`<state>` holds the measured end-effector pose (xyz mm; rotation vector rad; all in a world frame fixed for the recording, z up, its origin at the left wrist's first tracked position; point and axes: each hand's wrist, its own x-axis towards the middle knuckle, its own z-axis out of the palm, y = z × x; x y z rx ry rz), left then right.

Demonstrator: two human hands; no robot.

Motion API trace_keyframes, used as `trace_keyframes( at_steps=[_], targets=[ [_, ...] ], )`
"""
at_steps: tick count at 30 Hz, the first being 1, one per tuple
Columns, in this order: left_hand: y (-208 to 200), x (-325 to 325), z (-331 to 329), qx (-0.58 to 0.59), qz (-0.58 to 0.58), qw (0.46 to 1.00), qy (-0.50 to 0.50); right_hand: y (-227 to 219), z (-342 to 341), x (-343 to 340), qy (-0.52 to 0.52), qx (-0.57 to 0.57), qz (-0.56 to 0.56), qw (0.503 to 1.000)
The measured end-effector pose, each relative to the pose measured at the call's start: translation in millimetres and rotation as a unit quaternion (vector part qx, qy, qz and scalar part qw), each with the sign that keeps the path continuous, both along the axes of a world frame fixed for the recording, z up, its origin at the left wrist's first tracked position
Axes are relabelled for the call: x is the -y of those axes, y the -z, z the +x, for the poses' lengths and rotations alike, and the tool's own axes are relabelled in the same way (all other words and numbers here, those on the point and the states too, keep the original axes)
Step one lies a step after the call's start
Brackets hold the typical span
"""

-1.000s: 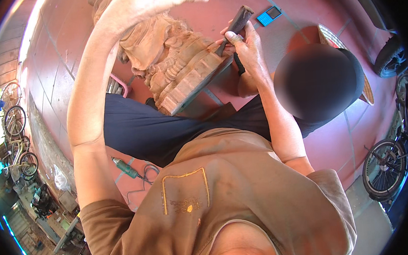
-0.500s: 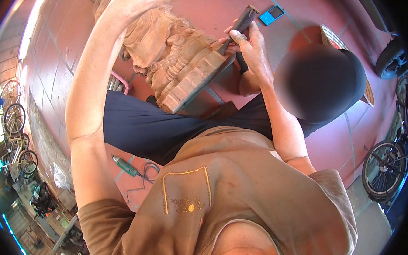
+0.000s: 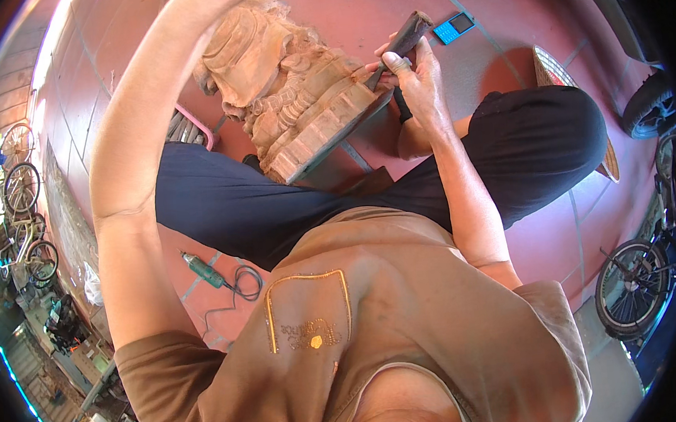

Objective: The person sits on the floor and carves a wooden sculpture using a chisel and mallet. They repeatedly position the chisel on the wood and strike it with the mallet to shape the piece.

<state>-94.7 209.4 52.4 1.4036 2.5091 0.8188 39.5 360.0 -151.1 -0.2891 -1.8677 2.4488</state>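
Evidently gripped for aim, the dark-handled chisel point(image 3: 409, 36) slants down from the right hand point(image 3: 425, 86), its narrow end at the upper right edge of the wooden carving point(image 3: 303, 85); whether it bites in or merely rests there is too small to tell. Thumb and fingers pinch the tool partway along — below the handle's top, which juts out bare, perhaps so that end is left free. The left arm point(image 3: 127, 158) arches up beside the carving, and the left hand lies past the upper border, so I cannot tell how those fingers are set. The carving lies on the red tiled floor point(image 3: 334, 18) just beyond the folded legs point(image 3: 236, 198), its blocky end turned toward the person, seemingly for easy reach. A blue phone point(image 3: 453, 27) and a corded green power tool point(image 3: 205, 271) sit off to either side, presumably out of the way.
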Motion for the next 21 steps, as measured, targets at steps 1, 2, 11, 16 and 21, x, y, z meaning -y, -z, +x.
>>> trace_keyframes(
  at_steps=[1, 2, 11, 16, 21],
  targets=[
    [2.4, -0.8, 2.6, 0.011, 0.007, 1.000, -0.008, 1.6, 0.1, 0.8, 0.000, 0.000, 0.004, 1.000],
    [14.9, 1.0, 6.7, 0.003, -0.011, 1.000, -0.021, 3.2, 0.2, 0.4, 0.002, -0.001, 0.008, 1.000],
    [3.8, 1.5, -3.5, -0.060, -0.087, 0.994, 0.011, 0.4, 0.9, -0.7, 0.000, 0.008, -0.003, 1.000],
    [30.0, 2.6, 12.8, -0.063, -0.122, 0.990, -0.007, 1.9, 0.4, -2.9, 0.005, 0.015, -0.005, 1.000],
    [8.5, 5.1, 7.3, -0.079, -0.211, 0.974, 0.027, 5.9, 0.6, -7.2, 0.001, 0.028, -0.005, 1.000]
  ],
)
